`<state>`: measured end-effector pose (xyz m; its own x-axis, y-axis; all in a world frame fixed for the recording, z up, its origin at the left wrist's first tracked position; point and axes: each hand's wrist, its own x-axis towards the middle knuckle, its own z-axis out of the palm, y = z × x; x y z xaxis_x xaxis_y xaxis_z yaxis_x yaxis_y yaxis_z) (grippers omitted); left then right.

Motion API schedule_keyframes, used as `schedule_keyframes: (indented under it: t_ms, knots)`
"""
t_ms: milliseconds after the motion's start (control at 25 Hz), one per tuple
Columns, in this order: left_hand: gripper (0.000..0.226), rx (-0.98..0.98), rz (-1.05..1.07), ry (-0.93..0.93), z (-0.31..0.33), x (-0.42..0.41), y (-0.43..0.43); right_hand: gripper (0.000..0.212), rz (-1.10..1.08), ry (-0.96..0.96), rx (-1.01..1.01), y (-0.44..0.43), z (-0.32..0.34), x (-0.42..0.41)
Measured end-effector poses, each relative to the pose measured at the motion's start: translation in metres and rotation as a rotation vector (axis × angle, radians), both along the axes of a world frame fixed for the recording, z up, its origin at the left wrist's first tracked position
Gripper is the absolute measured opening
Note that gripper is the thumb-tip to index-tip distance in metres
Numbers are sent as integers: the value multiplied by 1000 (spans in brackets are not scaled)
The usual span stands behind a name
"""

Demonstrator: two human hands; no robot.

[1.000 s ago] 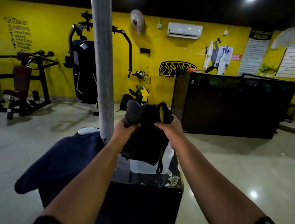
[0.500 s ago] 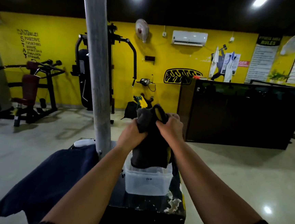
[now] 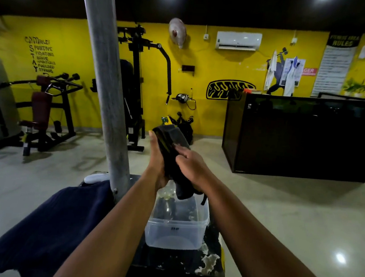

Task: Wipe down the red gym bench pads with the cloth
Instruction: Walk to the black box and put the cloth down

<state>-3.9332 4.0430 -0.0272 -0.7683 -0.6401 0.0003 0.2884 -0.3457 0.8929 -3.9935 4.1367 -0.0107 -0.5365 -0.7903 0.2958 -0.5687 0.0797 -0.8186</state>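
Note:
A dark cloth (image 3: pixel 173 144) with a yellow edge is folded upright between my two hands, above a clear plastic tub (image 3: pixel 177 228). My left hand (image 3: pixel 156 160) lies flat against its left side, fingers straight and pointing up. My right hand (image 3: pixel 191 164) grips it from the right, fingers curled over the front. The cloth's lower end hangs out below my hands, and water drips from it into the tub. A machine with dark red pads (image 3: pixel 40 108) stands far off at the left, against the yellow wall.
The tub sits on a black box (image 3: pixel 176 270) with chipped paint. A dark blue towel (image 3: pixel 46 225) is draped to its left, and a grey pole (image 3: pixel 107 76) rises just beyond. A black counter (image 3: pixel 298 137) stands at the right, a black cable machine (image 3: pixel 137 85) behind the pole.
The cloth has gone from a bunched lump to a flatter upright fold. My left hand has opened flat against it, and my view has tilted upward.

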Motion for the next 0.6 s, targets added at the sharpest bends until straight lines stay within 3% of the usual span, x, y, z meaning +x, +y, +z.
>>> schedule_keyframes:
  t_ms: [120, 240, 320, 400, 440, 560, 600]
  knots:
    - [61, -34, 107, -34, -14, -8, -11, 42, 103, -75, -14, 3, -5, -15]
    - [44, 26, 161, -82, -24, -11, -20, 29, -120, -97, -194, 8, -10, -33]
    - [44, 66, 126, -41, -25, -10, -23, 57, -115, -93, -113, 7, -20, -49]
    - [48, 88, 94, -6, -25, -10, -23, 85, 60, -285, 30, 6, -34, -59]
    - [47, 77, 93, -11, -27, -11, -23, 85, 151, -385, 78, 5, -43, -61]
    - [39, 22, 178, -68, -32, -12, -28, 48, 274, -519, 145, 10, -63, -66]
    - [40, 21, 212, -63, -37, -11, -33, 47, 276, -544, 163, 11, -70, -71]
